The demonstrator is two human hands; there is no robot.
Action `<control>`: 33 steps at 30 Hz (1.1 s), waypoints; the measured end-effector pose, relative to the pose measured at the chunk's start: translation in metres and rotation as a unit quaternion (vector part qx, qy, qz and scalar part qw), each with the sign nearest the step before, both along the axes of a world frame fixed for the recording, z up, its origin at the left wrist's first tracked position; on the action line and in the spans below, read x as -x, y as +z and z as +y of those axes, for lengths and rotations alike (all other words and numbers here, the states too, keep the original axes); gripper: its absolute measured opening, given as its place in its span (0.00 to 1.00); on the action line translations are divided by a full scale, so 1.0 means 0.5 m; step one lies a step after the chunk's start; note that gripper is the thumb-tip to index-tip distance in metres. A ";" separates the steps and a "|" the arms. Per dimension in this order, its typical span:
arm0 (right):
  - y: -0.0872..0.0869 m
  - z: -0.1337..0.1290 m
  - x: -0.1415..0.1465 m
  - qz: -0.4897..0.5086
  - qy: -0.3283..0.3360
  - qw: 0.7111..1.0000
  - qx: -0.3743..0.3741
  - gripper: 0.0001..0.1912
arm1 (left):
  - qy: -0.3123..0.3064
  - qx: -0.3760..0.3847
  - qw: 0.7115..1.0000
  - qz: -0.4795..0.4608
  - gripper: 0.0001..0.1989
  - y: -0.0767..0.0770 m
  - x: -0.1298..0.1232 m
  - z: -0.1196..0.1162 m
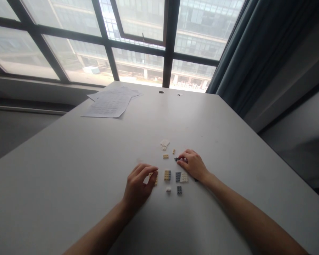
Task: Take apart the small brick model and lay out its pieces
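My left hand (139, 184) is closed, with thumb and forefinger at a tan studded building brick (156, 181) that they partly cover. To the right, my right hand (196, 165) has its fingertips pinched at a small dark building brick (176, 159); the fingers hide some of it. Between the hands lie a tan-and-grey brick block (167, 175), a grey brick (178, 176) and a white studded plate (184, 177). Nearer me are a small white piece (168, 190) and another grey brick (179, 190). Under my right wrist, a dark piece (196, 180) is mostly hidden.
Beyond the hands lie a tan brick (165, 156), a smaller tan piece (173, 151) and several white pieces (164, 142). Printed papers (106, 106) rest at the far left of the white table (69, 159). Windows and a dark curtain (244, 60) border it.
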State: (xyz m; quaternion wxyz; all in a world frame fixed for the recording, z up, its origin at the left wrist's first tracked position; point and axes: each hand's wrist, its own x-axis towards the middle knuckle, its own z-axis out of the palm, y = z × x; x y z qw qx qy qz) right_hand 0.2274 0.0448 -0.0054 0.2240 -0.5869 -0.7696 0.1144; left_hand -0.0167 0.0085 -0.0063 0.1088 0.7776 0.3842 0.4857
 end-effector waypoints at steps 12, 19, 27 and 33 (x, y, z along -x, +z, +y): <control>-0.003 0.005 0.017 -0.001 0.004 1.000 -0.002 0.05 | 0.001 0.002 1.000 0.002 0.04 -0.002 0.000 0.002; 0.000 0.010 0.017 0.301 -0.012 0.951 0.069 0.03 | -0.001 0.002 1.000 0.000 0.04 -0.002 0.001 -0.001; 0.067 -0.027 0.016 0.686 -0.007 0.688 0.237 0.17 | -0.009 0.000 1.000 -0.001 0.04 -0.007 0.001 0.003; 0.078 -0.104 -0.010 0.527 -0.024 0.833 0.167 0.12 | -0.005 -0.012 1.000 0.002 0.04 -0.006 -0.002 0.002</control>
